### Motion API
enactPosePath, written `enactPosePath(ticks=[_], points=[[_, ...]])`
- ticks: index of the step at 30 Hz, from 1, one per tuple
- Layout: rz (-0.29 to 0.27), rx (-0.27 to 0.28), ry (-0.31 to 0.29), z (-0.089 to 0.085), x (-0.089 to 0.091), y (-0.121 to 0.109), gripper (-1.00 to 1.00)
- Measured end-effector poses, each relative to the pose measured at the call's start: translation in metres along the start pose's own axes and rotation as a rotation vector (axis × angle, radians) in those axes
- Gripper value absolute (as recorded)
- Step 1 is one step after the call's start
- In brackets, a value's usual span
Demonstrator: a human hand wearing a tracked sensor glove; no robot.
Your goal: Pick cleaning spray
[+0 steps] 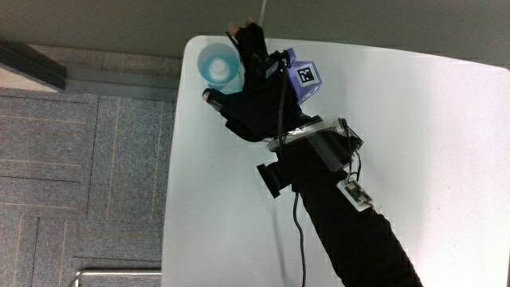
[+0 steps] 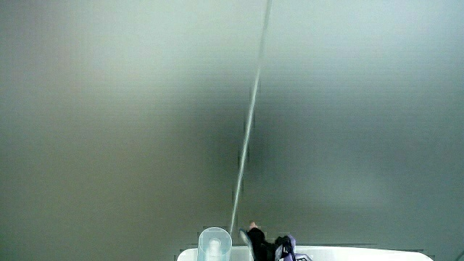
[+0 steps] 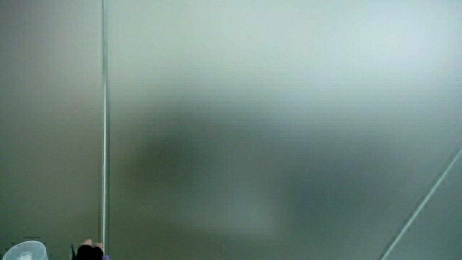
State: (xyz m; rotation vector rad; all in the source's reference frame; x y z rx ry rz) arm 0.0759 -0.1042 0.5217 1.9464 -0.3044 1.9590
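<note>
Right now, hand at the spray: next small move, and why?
Probably close the fingers around the cleaning spray before lifting. In the main view the hand is beside the pale blue container at the table's corner, spread around it, but a firm grasp is not visible. The side views show mostly pale wall.

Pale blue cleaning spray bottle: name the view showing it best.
The main view: the pale blue cleaning spray bottle stands at the white table's corner beside the gloved hand. Both side views show only its top against a pale wall.

table (image 1: 446, 143): smooth, glossy white | bottle (image 1: 217, 65): translucent pale-blue plastic | glove (image 1: 256, 104): matt black cloth
</note>
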Motion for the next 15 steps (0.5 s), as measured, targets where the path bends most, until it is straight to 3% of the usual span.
enactPosePath(ticks=[6, 8, 11, 15], points=[[0.010, 0.027, 0.025, 0.0014, 0.0025, -0.0017, 1.00], [-0.019, 0.030, 0.008, 0.0007, 0.0019, -0.0025, 1.00], [0.002, 0.024, 0.055, 0.0014, 0.0044, -0.0023, 1.00], [0.003, 0.033, 0.051, 0.0054, -0.0023, -0.0058, 1.00]])
